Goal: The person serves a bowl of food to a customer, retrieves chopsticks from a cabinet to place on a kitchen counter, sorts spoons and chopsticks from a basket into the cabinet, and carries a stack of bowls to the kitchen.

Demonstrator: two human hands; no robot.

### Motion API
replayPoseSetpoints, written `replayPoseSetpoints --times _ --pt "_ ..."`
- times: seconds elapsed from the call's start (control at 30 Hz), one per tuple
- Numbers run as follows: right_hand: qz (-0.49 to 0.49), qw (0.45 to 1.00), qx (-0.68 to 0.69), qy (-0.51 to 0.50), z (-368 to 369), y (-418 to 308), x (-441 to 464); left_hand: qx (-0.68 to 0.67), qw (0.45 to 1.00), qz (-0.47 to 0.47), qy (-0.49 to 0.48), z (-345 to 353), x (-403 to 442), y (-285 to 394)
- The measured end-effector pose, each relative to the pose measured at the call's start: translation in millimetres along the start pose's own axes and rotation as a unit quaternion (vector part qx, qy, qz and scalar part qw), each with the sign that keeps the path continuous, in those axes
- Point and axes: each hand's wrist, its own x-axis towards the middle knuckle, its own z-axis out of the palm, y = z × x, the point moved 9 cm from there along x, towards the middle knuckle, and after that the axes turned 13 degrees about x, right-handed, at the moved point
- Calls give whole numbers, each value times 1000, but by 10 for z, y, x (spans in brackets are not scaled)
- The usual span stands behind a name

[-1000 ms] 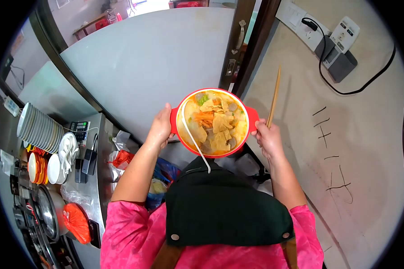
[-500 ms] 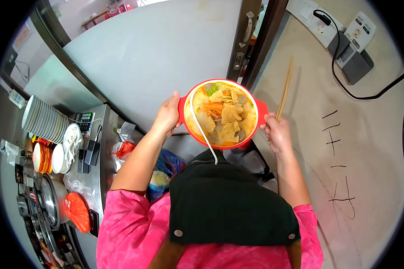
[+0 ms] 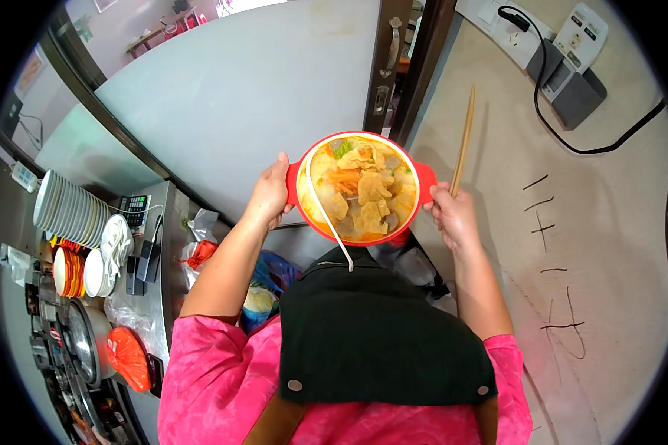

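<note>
Red two-handled soup bowl [image 3: 364, 243] held out before the dark green apron [image 3: 386, 334].
The left hand [image 3: 269, 194] grips its left handle [image 3: 293, 184]; the right hand [image 3: 454, 215] grips the right handle [image 3: 426, 180] and wooden chopsticks [image 3: 465, 141].

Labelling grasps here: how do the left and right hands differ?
The left hand grips only the left handle of the red bowl; the right hand holds the right handle plus chopsticks. The left hand sits slightly higher in the picture than the right hand. Both are bare.
</note>
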Motion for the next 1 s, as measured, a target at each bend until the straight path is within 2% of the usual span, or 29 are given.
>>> replayPoseSetpoints --times 0.4,0.53,0.6,0.63,0.67,0.77,1.0 --pt "0 1000 -15 -6 22 -15 33 -2 1000 2 15 -9 -80 34" --pt "2 999 -9 -35 21 2 65 -11 1000 8 24 -9 -64 -1" --pt "-9 1000 -1 6 -4 -48 53 43 999 8 30 -30 -60 -20" --pt "0 1000 3 -21 4 -24 76 73 996 -28 38 -49 -116 -11" --pt "-3 999 1 -48 11 -9 124 32 997 -1 65 -57 -63 -22" --pt "-2 999 -2 -55 63 16 157 -32 999 20 33 -15 -6 0" --pt "-17 999 -3 -44 -60 28 292 6 999 32 24 30 188 -80"
